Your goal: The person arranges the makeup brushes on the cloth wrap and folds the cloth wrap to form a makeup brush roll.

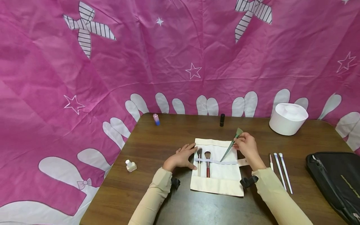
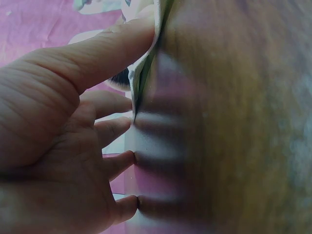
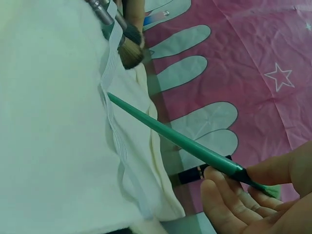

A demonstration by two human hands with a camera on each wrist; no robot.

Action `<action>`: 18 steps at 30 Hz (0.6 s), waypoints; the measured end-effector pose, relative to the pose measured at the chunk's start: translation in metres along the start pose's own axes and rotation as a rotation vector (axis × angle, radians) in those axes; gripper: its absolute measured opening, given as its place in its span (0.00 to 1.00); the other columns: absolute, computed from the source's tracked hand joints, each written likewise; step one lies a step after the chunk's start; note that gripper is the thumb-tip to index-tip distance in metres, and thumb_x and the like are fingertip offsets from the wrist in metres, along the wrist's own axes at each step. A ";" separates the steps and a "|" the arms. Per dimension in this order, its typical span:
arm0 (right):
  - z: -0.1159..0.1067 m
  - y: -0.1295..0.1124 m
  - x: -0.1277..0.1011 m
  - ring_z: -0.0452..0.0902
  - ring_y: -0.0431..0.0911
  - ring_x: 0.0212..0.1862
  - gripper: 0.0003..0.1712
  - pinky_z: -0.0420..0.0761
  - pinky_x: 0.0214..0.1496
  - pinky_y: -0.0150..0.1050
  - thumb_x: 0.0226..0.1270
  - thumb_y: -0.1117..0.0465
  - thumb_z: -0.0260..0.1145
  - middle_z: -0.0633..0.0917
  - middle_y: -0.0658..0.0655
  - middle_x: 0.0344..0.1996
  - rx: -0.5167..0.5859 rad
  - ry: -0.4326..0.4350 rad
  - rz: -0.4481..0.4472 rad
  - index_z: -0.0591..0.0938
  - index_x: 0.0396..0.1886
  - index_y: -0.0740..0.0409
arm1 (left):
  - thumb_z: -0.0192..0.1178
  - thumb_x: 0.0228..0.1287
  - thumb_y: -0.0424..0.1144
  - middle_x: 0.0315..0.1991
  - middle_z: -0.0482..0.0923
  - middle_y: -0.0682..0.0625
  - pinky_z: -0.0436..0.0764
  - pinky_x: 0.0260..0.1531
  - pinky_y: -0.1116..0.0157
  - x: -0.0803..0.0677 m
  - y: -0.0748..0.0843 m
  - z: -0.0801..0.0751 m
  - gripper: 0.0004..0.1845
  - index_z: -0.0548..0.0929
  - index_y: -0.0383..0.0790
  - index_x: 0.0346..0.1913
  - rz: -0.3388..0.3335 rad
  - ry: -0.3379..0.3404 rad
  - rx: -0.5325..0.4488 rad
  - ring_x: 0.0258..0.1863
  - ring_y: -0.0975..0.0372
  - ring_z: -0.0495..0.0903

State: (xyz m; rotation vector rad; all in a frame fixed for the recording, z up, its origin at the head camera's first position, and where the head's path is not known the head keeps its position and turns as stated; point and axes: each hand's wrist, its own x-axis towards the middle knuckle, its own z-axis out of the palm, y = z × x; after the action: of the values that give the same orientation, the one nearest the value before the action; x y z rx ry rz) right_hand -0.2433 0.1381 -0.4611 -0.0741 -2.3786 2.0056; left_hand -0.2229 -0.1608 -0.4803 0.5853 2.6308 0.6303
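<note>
A cream cloth brush roll (image 1: 219,185) lies unfolded on the table, with an elastic band (image 3: 116,131) across it. Under the band sit a dark-bristled makeup brush (image 1: 199,152) with a pale handle and a red-handled makeup brush (image 1: 208,170). My right hand (image 1: 247,147) pinches a green makeup brush (image 3: 175,141) near its bristles. Its handle slants down, and the pointed end meets the elastic band. At the roll's left edge rests my left hand (image 1: 182,157), fingers spread; in the left wrist view its thumb (image 2: 112,51) lies along the cloth edge and the fingertips touch the tabletop.
Right of the roll lie several slim brushes (image 1: 284,172), then a black zip bag (image 1: 334,181). A white round container (image 1: 288,120) stands at the back right. Behind the roll is a black tube (image 1: 222,120); a pink-and-blue bottle (image 1: 156,119) and small cream bottle (image 1: 131,166) stand left.
</note>
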 end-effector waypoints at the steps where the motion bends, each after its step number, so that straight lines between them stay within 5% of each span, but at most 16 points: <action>1: 0.001 0.000 0.001 0.84 0.40 0.29 0.09 0.85 0.38 0.38 0.74 0.73 0.57 0.86 0.62 0.33 0.007 0.006 -0.001 0.69 0.47 0.76 | 0.76 0.58 0.47 0.82 0.46 0.49 0.47 0.71 0.38 0.000 0.000 0.000 0.49 0.61 0.43 0.79 -0.002 -0.001 0.000 0.79 0.47 0.43; 5: 0.004 -0.001 0.004 0.83 0.39 0.28 0.09 0.85 0.38 0.35 0.74 0.73 0.57 0.86 0.59 0.32 0.016 0.012 0.009 0.70 0.48 0.76 | 0.76 0.58 0.47 0.82 0.45 0.49 0.46 0.71 0.38 0.000 -0.001 -0.001 0.50 0.61 0.43 0.79 -0.007 -0.002 -0.009 0.79 0.47 0.43; 18: 0.019 0.002 0.005 0.84 0.45 0.30 0.10 0.86 0.37 0.39 0.75 0.73 0.56 0.85 0.68 0.36 -0.111 -0.179 0.032 0.71 0.49 0.78 | 0.76 0.58 0.47 0.82 0.45 0.49 0.46 0.71 0.39 0.000 0.001 -0.001 0.49 0.61 0.44 0.79 -0.013 -0.005 -0.001 0.79 0.47 0.42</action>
State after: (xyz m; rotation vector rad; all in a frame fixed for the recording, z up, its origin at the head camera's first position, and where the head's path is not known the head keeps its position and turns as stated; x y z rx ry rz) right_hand -0.2496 0.1198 -0.4659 0.0691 -2.6117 1.9699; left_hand -0.2231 -0.1605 -0.4795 0.5685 2.6271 0.6254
